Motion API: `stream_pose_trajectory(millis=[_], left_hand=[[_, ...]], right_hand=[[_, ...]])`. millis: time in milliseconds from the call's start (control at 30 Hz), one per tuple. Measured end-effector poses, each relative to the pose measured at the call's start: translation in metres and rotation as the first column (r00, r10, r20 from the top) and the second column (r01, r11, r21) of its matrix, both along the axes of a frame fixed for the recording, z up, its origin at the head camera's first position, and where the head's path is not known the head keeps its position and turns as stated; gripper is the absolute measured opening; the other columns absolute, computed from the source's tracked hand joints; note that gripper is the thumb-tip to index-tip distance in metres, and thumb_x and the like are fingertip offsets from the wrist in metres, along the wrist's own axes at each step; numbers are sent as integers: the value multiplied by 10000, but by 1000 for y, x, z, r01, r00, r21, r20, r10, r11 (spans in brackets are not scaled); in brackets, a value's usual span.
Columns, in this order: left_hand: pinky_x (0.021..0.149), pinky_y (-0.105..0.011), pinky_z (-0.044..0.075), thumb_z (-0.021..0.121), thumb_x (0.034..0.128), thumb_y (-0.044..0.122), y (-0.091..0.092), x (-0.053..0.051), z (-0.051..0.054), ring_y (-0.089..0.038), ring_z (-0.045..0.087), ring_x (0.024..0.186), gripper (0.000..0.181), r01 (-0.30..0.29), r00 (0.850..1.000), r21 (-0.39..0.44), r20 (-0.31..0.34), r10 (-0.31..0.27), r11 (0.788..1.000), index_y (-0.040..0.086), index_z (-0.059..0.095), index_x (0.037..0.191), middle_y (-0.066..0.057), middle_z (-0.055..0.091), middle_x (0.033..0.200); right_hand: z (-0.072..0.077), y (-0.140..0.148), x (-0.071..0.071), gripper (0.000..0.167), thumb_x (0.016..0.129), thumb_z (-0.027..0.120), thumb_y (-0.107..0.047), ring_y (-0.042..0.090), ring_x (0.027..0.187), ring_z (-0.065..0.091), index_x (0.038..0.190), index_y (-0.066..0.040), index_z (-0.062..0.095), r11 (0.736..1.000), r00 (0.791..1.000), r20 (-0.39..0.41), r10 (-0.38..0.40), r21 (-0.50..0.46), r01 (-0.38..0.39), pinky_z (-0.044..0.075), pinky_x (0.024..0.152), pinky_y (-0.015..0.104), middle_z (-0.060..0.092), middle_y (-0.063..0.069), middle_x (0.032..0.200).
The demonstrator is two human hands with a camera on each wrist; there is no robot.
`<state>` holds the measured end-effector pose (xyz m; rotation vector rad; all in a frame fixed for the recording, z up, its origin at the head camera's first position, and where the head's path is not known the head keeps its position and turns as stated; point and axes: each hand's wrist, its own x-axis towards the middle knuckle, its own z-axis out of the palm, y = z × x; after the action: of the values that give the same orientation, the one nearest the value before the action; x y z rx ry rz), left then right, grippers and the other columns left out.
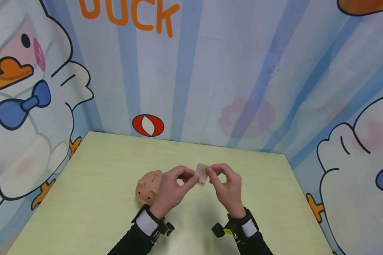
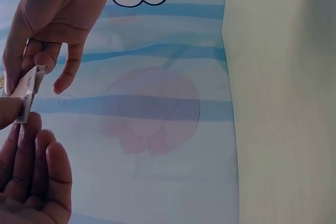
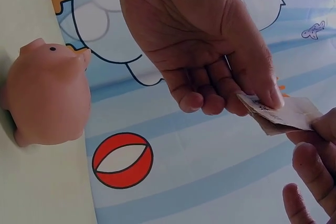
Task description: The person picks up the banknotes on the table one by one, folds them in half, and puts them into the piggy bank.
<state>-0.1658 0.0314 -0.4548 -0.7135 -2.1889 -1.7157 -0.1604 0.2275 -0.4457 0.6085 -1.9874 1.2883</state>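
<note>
A small folded banknote (image 1: 201, 174) is held up over the table between both hands. My left hand (image 1: 173, 189) pinches its left edge between thumb and fingers, and the right hand (image 1: 227, 186) pinches the upper right corner. In the right wrist view the folded layers of the banknote (image 3: 283, 114) stand slightly apart at one edge, with printing on them. A pink piggy bank (image 1: 146, 186) rests on the table beside the left hand, which partly covers it. The right wrist view shows the piggy bank (image 3: 50, 95) from the side.
The pale yellow table (image 1: 99, 209) reaches back to a blue-and-white striped cloth (image 1: 207, 71) printed with cartoon ducks. This cloth also encloses the left and right sides. Each wrist carries a black strap with a small camera (image 1: 218, 230).
</note>
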Motion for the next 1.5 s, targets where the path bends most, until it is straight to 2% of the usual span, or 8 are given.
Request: stream_pose_trajectory(millis=[200,567,833,1000,1067,1133,1333,1500], left_hand=[[736,-337,604,817,958,132,0,3,-3,-71,663,770,62,-9,1000,-17,-26,9,1000,103,778,997,33,755,895],[748,-305,594,824,953,139,4,7,-5,-91,670,809,79,-69,997,12,-30,69,998,110,776,1008,33,755,918],[741,-287,587,818,950,102,6,7,-4,-110,666,819,78,-87,991,55,-96,92,995,94,769,1010,11,733,921],[738,-300,587,824,943,90,8,7,-3,-118,652,813,82,-136,975,49,-168,143,989,93,768,1003,3,721,906],[732,-308,588,832,932,81,9,6,-3,-131,654,815,92,-161,961,30,-224,163,987,91,766,995,-4,721,898],[726,-316,588,846,914,75,9,6,-3,-149,659,824,110,-193,937,1,-297,184,981,88,762,983,-14,723,889],[692,-297,572,868,858,56,10,4,-5,-177,646,823,161,-300,824,-106,-529,202,948,86,751,963,-15,708,860],[685,-275,576,835,890,70,10,5,-5,-178,633,788,109,-379,741,-204,-651,164,903,79,759,967,-18,679,842]], right_hand=[[-1,2,0,165,896,758,127,136,658,653,985,-10,735,1000,1000,-3,-14,4,14,531,719,202,750,97,812],[-1,1,1,195,889,736,171,167,675,664,995,7,724,999,1000,-7,-10,-35,10,549,784,234,714,105,793],[-3,-1,1,170,913,716,168,183,672,670,1005,25,706,998,1000,15,10,-57,-9,546,799,218,700,119,803],[-4,-1,2,166,913,723,162,197,670,677,1002,23,707,998,1000,28,11,-65,-10,545,811,224,705,125,802],[-4,-2,2,171,912,725,162,201,673,677,1006,19,711,998,1000,27,12,-69,-10,544,809,231,708,126,801],[-4,-2,2,171,914,726,158,196,676,677,1009,17,712,997,999,30,12,-71,-9,544,808,234,710,137,801],[-7,-3,1,167,925,714,159,155,682,672,1032,32,712,996,999,33,11,-86,-8,545,781,250,714,159,818],[-7,-4,0,182,919,722,156,159,660,665,1030,12,723,996,1000,13,3,-93,-2,542,752,257,718,149,815]])
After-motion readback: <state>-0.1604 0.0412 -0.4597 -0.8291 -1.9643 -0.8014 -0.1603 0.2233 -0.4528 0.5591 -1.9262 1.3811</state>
